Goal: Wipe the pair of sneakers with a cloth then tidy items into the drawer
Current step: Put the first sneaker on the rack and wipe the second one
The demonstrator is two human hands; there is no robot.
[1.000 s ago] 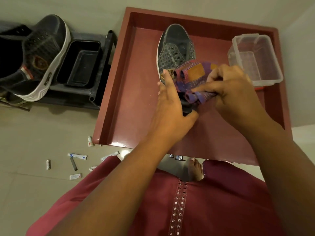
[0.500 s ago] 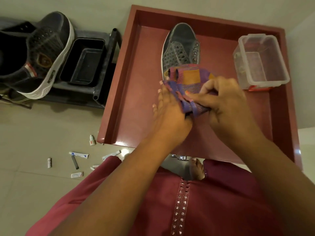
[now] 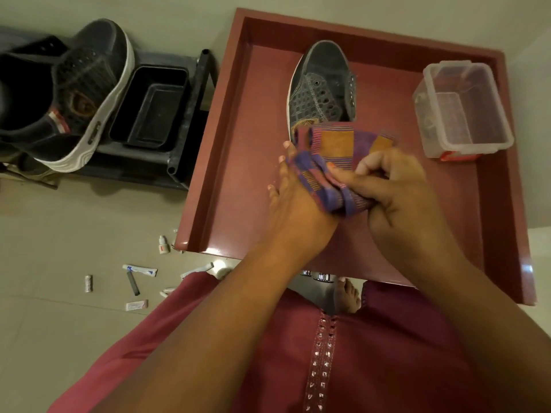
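i am in the wiping step, and the tidy step is not started yet, i think. one grey sneaker lies in the red drawer with its toe pointing away from me. the cloth, purple with orange squares, lies over the heel end of that sneaker and hides it. my right hand grips the cloth, with fingers curled tight round a bunched-up part of it. my left hand lies flat along the left side of the sneaker, its fingers nearly straight, and the cloth drapes over them. i cannot see if this hand grips the heel under the cloth or only steadies it. the other sneaker sits well apart on a black rack to the left, next to a black tray. so i think i have one more shoe to wipe after this one. next i should rub the cloth along the sides and toe while my left hand keeps the shoe from sliding. a clear plastic box stands in the drawer near the right wall. small tubes and bits lie on the floor just beside the drawer's left front corner. those look like the things to put in the drawer later.
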